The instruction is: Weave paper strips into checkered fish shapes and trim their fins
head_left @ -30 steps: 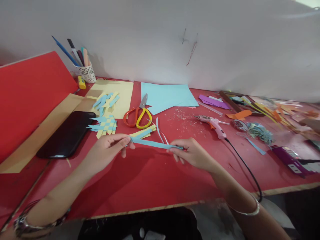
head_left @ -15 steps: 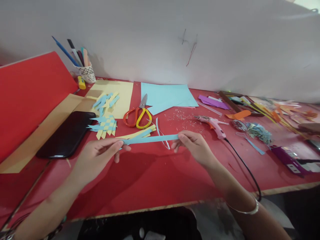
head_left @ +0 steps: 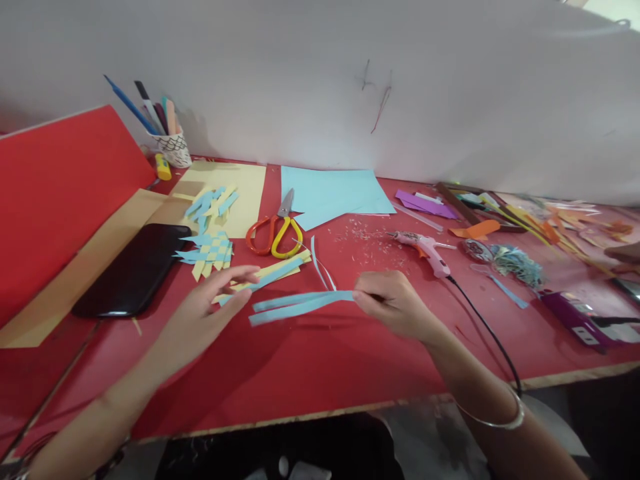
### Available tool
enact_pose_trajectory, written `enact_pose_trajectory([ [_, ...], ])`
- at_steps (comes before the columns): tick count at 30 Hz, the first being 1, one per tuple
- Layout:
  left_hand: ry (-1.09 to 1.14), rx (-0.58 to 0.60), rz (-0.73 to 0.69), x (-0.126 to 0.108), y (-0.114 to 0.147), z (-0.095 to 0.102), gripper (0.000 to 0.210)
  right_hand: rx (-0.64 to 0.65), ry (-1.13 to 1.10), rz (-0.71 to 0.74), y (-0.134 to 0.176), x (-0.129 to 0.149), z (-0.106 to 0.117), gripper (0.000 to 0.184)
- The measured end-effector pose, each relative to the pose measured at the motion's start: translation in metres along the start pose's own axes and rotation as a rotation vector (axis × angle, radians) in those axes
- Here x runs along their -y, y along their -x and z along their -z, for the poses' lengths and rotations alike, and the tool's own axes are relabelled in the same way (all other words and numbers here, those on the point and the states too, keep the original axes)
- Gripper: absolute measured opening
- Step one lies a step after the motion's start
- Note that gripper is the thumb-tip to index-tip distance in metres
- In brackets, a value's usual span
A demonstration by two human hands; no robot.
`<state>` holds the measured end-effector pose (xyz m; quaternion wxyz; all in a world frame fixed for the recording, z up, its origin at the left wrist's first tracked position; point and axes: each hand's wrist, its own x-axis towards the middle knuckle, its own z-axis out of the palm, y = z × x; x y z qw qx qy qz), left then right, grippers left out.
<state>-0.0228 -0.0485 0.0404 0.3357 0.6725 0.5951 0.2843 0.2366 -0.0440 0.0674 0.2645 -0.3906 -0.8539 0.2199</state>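
Observation:
My right hand (head_left: pixel 393 303) pinches one end of a light blue paper strip (head_left: pixel 305 305), whose two loose tails point left above the red table. My left hand (head_left: pixel 213 310) has its fingers apart and holds nothing. It is nearest to a bundle of yellow and blue paper strips (head_left: pixel 280 270). Behind that hand lies a woven blue and yellow paper piece (head_left: pixel 213 252), with a second bunch of woven strips (head_left: pixel 213 203) farther back. Scissors (head_left: pixel 283 230) with one red and one yellow handle rest beyond the strips.
A black phone-like slab (head_left: pixel 135 270) lies at left near a red board (head_left: pixel 60 200). Blue sheets (head_left: pixel 340 190) and a yellow sheet (head_left: pixel 245 193) are by the wall. A pink glue gun (head_left: pixel 425 250) with a cord lies right. A pen cup (head_left: pixel 173 148) stands back left.
My left hand has let go of the blue strip and opened. The strip's left end has come free, showing two tails, and my right hand has lowered slightly while keeping hold.

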Motion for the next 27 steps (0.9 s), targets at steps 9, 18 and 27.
enact_pose_trajectory([
  [9,-0.234,0.316,-0.417,-0.024,0.003,-0.018,0.036,0.235,-0.014,0.202,-0.023,0.009,-0.005,0.032],
  [18,-0.443,0.334,-0.199,-0.028,-0.009,-0.022,0.032,0.056,0.011,-0.26,-0.027,-0.012,-0.009,0.019],
  [27,-0.465,0.126,-0.208,-0.014,-0.038,-0.023,0.062,0.152,0.33,-0.513,-0.026,-0.03,-0.019,0.006],
])
